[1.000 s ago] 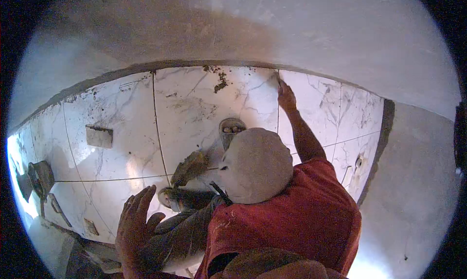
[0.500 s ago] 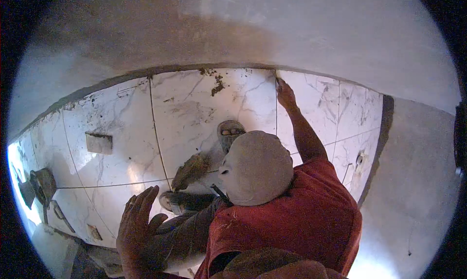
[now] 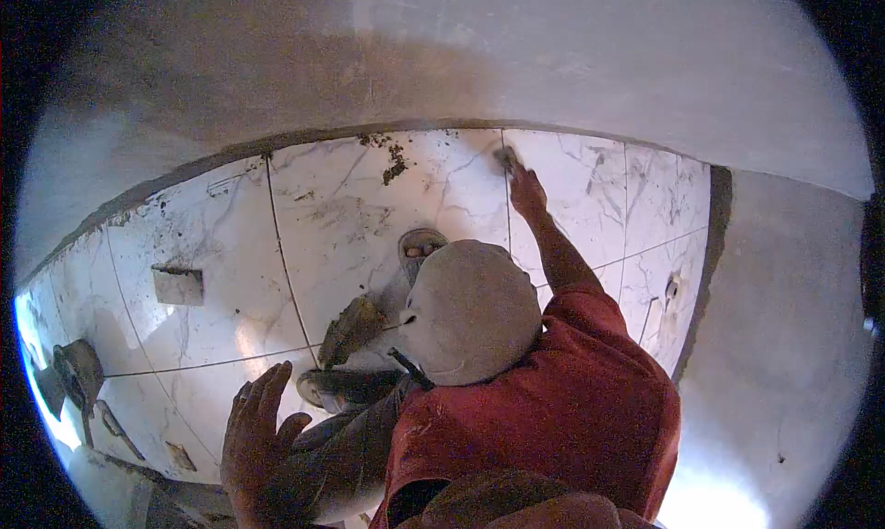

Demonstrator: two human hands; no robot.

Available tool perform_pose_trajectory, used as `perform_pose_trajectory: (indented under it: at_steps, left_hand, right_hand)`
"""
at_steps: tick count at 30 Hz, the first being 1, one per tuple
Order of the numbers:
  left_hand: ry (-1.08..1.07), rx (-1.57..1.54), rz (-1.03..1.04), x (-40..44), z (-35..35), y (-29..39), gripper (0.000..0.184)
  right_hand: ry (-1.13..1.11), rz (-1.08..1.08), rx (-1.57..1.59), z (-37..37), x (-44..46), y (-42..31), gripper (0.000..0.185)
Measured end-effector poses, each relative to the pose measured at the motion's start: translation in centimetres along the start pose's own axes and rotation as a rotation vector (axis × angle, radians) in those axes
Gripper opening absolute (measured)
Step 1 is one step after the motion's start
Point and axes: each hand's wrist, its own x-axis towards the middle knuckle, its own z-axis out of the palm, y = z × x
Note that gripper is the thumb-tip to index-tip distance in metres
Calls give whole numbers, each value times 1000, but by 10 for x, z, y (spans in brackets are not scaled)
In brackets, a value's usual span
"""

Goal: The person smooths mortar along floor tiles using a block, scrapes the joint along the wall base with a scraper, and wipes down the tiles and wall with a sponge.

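My left hand is raised at the lower left, fingers stretched and thumb apart, holding nothing. It hangs above the dark trouser leg of a crouching person in a red shirt and a pale cap. At the bottom edge, a brown shape may be part of my right hand or arm; no fingers can be made out. The person's outstretched hand presses a small greyish pad or cloth on a joint between white marbled tiles, close to the wall.
Dark crumbs lie near the wall. A flat greyish block rests on the tiles at left. A dirty rag-like lump lies by the person's sandals. Farther left stands a dark bucket-like container. Along the right runs a rough grey strip.
The view has shifted slightly, so the floor and person appear farther left. The person's hand has moved a little along the joint, away from the wall. My left hand stays open.
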Motion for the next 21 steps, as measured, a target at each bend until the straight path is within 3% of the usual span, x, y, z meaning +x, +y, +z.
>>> perform_pose_trajectory:
  at_steps: [3, 5, 6, 9, 11, 14, 16, 18, 20, 21]
  left_hand:
    - [34, 0, 6, -2, 3, -3, 61]
    - [26, 17, 26, 3, 8, -7, 61]
    - [16, 28, 45, 6, 8, -6, 61]
    - [-94, 65, 165, 24, 5, -3, 61]
    - [-153, 24, 337, 45, 6, -8, 59]
    - [-140, 42, 278, 71, 5, -24, 61]
    - [-143, 84, 209, 85, 5, -54, 61]
    - [-131, 75, 38, 108, -5, -63, 60]
    - [51, 36, 60, 125, -18, -49, 57]
    - [154, 21, 87, 134, -21, -46, 55]
  right_hand:
    - [60, 62, 17, -41, -62, -7, 45]
    - [139, 67, -86, -52, -97, 5, 21]
    - [141, 91, -91, -46, -107, 20, 21]
    - [117, 236, 192, -16, -145, 66, 41]
    - [307, 296, 434, -15, -154, 87, 31]
    - [257, 774, 941, -57, -180, 76, 33]
    - [290, 968, 1141, -73, -196, 77, 35]
    - [379, 979, 1083, -33, -201, 131, 35]
    - [475, 940, 916, 45, -210, 219, 33]
    - [621, 885, 556, 84, -204, 251, 26]
